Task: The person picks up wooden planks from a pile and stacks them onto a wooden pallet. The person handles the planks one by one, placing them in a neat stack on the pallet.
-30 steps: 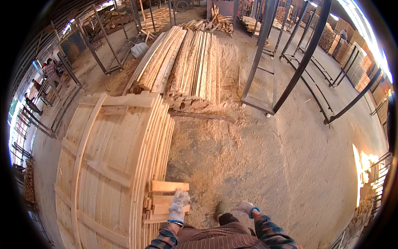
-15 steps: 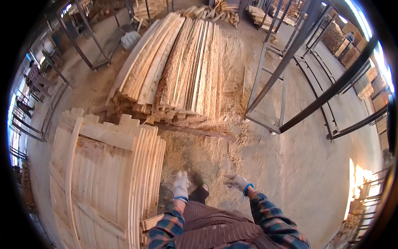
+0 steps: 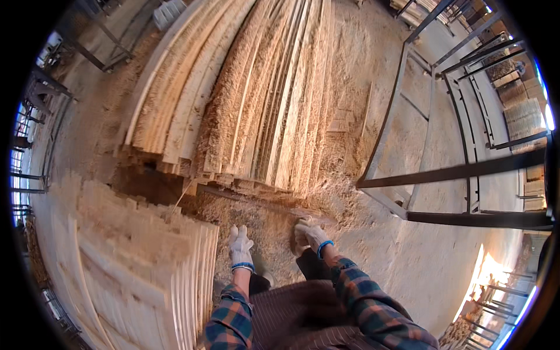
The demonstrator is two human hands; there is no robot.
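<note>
Both my hands wear whitish work gloves with blue bands at the wrists. My left hand [image 3: 240, 246] is over the sawdust-strewn floor, right of the stack of pale boards [image 3: 195, 274]; its thumb stands apart from the fingers, and it holds nothing. Further right, my right hand [image 3: 311, 232] is in front of the near end of a large pile of long planks [image 3: 262, 111]. Its fingers are curled in, and nothing shows in them. Neither hand visibly touches the wood. Sawdust covers much of the plank pile.
Metal frame racks [image 3: 455, 169] stand on the right, with a low bar reaching toward the middle. A flat wooden strip [image 3: 274, 204] lies on the floor before the pile. Stacked wood [image 3: 525, 122] stands at the far right. A pale bundle [image 3: 169, 14] lies at the upper left.
The view has come closer to the plank pile and tipped downward. My right hand has moved forward and inward, its fingers going from spread to curled. The board stack now sits lower.
</note>
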